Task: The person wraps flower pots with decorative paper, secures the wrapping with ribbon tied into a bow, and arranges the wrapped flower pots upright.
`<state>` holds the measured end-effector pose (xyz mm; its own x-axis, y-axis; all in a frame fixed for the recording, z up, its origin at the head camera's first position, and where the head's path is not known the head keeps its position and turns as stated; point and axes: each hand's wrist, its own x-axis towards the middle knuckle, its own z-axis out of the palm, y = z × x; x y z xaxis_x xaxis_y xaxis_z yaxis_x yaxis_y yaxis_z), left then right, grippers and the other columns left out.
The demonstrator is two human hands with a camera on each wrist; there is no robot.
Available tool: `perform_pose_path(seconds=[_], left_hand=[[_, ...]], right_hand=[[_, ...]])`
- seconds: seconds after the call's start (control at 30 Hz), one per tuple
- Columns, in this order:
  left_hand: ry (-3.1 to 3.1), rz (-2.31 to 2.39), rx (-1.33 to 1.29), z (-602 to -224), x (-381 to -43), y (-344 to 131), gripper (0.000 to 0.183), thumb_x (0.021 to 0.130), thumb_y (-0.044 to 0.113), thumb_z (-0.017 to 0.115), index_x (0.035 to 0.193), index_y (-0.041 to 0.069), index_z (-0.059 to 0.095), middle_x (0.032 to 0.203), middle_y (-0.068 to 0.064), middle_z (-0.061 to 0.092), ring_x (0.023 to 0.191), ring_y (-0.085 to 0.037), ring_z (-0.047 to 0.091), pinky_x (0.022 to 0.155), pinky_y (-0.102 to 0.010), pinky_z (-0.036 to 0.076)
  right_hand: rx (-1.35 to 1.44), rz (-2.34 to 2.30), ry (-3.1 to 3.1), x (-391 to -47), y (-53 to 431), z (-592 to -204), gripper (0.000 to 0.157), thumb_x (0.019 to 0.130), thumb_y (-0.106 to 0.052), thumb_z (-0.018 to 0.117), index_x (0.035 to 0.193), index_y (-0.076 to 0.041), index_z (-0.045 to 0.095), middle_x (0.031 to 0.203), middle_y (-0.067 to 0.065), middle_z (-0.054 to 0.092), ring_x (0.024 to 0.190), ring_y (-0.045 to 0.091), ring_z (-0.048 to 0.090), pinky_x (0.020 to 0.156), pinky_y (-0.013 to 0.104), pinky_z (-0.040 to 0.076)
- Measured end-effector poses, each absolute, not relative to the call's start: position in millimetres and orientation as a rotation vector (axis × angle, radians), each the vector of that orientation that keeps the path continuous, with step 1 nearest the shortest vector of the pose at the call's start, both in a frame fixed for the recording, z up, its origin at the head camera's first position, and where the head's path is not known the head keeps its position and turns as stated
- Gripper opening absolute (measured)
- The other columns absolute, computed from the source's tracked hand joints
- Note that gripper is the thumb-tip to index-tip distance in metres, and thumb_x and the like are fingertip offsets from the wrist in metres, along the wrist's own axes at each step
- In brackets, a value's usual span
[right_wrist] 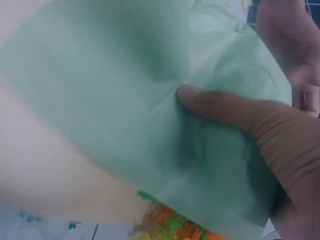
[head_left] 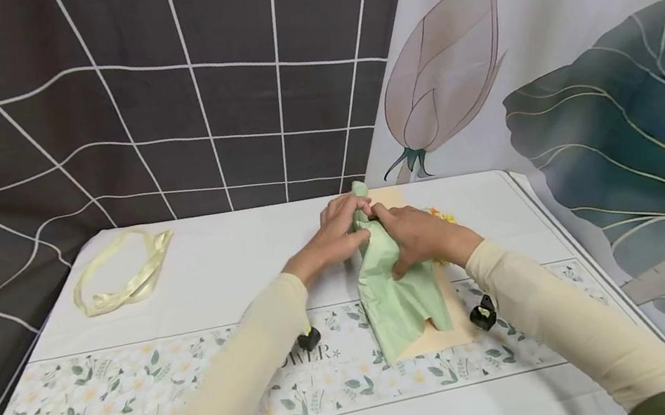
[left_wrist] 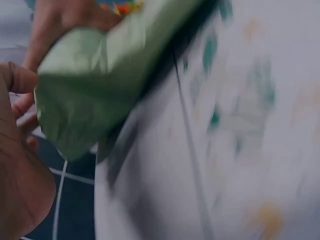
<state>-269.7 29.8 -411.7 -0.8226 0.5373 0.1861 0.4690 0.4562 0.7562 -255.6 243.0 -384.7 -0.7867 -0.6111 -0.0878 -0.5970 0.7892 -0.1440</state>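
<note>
A sheet of green wrapping paper [head_left: 392, 291], creased and folded to a narrow top, lies over peach paper [head_left: 431, 344]. My left hand [head_left: 340, 229] grips the narrow top of the green paper from the left. From the right, my right hand [head_left: 419, 234] holds the folded sheet, its thumb [right_wrist: 220, 102] pressing into the green surface; its other fingers are hidden behind. Orange and yellow flowers [right_wrist: 177, 226] peek out beside the paper under my right hand. In the blurred left wrist view, the green paper [left_wrist: 90, 95] bulges beside my left hand [left_wrist: 22, 165].
A loop of pale yellow ribbon [head_left: 133, 285] lies at the table's left. The white tablecloth [head_left: 238, 263] has a leaf-and-flower printed band. A dark gridded curtain [head_left: 165, 103] and a white printed curtain [head_left: 546, 92] hang behind and to the right.
</note>
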Motion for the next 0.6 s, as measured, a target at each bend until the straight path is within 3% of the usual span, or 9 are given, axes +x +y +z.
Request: perform_pose_path(seconds=[0.07,0.13,0.17,0.23,0.3,0.37,0.47,0.6], left_hand=[[2.673,1.084,1.049,-409.8,-275.1,22.1,0.034,0.091,0.022,0.055,0.124,0.016,0.049,0.154,-0.002,0.048,0.161,-0.023,0.017,0.132,-0.046,0.001],[2.714,0.899,1.125,-409.6,-277.3,15.8,0.04,0.094,0.024,0.055,0.132,0.015,0.048,0.152,-0.004,0.051,0.161,-0.024,0.021,0.133,-0.044,-0.003],[2.722,0.837,1.135,-410.1,-276.5,13.3,0.044,0.095,0.026,0.057,0.136,0.014,0.047,0.152,-0.005,0.052,0.161,-0.024,0.023,0.133,-0.042,-0.005],[2.758,0.725,1.151,-413.7,-272.8,10.2,0.057,0.096,0.031,0.06,0.147,0.012,0.044,0.155,-0.006,0.051,0.158,-0.025,0.029,0.133,-0.043,-0.003],[2.814,0.636,1.151,-417.5,-265.7,8.5,0.066,0.096,0.035,0.062,0.154,0.009,0.041,0.156,-0.007,0.052,0.155,-0.025,0.036,0.134,-0.044,0.001],[2.882,0.568,1.15,-421.8,-257.4,7.6,0.069,0.098,0.039,0.061,0.155,0.009,0.039,0.155,-0.009,0.053,0.151,-0.026,0.041,0.134,-0.046,0.006],[2.975,0.508,1.121,-424.5,-244.5,7.7,0.067,0.102,0.042,0.06,0.155,0.006,0.04,0.147,-0.011,0.06,0.14,-0.025,0.052,0.131,-0.047,0.016],[3.017,0.538,1.067,-426.5,-232.2,12.2,0.067,0.104,0.044,0.06,0.153,0.001,0.042,0.141,-0.014,0.065,0.127,-0.027,0.06,0.127,-0.044,0.025]], right_hand=[[-0.982,-0.077,2.888,-250.5,242.9,-383.8,0.12,0.056,-0.044,0.103,0.148,-0.009,0.035,0.15,0.019,0.054,0.145,0.039,0.047,0.122,0.057,0.034],[-1.0,0.022,2.962,-241.5,243.2,-381.9,0.121,0.056,-0.041,0.103,0.154,-0.013,0.038,0.16,0.02,0.043,0.152,0.043,0.035,0.123,0.061,0.03],[-1.007,0.06,3.006,-235.3,243.3,-380.3,0.113,0.062,-0.034,0.101,0.155,-0.015,0.04,0.163,0.021,0.037,0.152,0.045,0.031,0.122,0.062,0.031],[-1.02,0.083,3.1,-219.9,244.0,-376.3,0.099,0.069,-0.018,0.095,0.155,-0.017,0.044,0.163,0.023,0.034,0.148,0.048,0.034,0.117,0.065,0.037],[-1.005,0.003,3.183,-204.5,243.8,-373.3,0.083,0.075,-0.003,0.083,0.15,-0.015,0.05,0.156,0.025,0.041,0.138,0.047,0.045,0.109,0.062,0.045],[-0.947,-0.109,3.183,-191.1,242.8,-372.3,0.073,0.082,0.001,0.072,0.151,-0.011,0.05,0.152,0.024,0.047,0.134,0.045,0.051,0.105,0.06,0.049],[-0.874,-0.225,3.124,-180.1,243.8,-376.6,0.07,0.091,-0.011,0.068,0.156,-0.006,0.043,0.155,0.023,0.047,0.136,0.044,0.054,0.106,0.06,0.049],[-0.826,-0.306,3.043,-178.9,252.5,-388.1,0.085,0.095,-0.026,0.068,0.165,-0.006,0.024,0.17,0.019,0.027,0.149,0.044,0.042,0.114,0.062,0.043]])
